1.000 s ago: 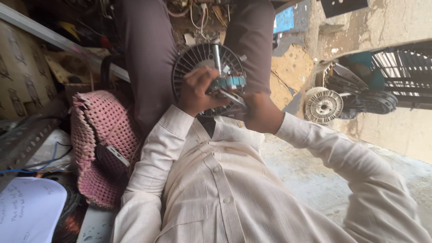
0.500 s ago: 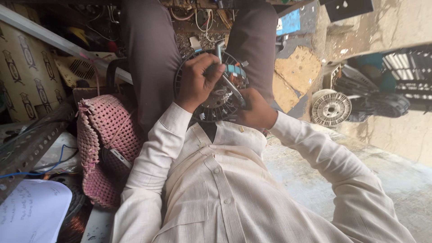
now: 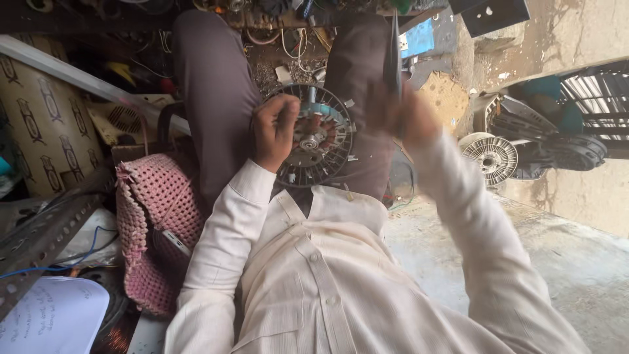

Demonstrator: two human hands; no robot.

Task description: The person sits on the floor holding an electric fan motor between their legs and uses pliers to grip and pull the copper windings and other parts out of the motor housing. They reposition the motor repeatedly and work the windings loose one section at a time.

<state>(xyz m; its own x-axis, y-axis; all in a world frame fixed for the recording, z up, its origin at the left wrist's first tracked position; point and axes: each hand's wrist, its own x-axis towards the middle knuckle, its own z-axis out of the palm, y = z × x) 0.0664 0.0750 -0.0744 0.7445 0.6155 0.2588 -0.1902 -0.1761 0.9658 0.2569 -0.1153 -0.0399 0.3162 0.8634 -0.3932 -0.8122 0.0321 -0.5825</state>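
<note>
While seated on the floor, grips the rim of a round slotted fan motor (image 3: 318, 141) with the left hand (image 3: 274, 128), fingers curled, pinning it on the lap between the thighs. Holds a thin dark tool (image 3: 393, 56) in the blurred right hand (image 3: 401, 113), raised clear of the motor. Seemingly midway: hub exposed, nothing refitted. Beside the left sleeve, a pink woven cushion (image 3: 154, 223).

right hand (image 3: 403, 115) lifted off the fan motor (image 3: 313, 136) — now raised, apparently holding a slim tool (image 3: 393, 49), blurred
</note>
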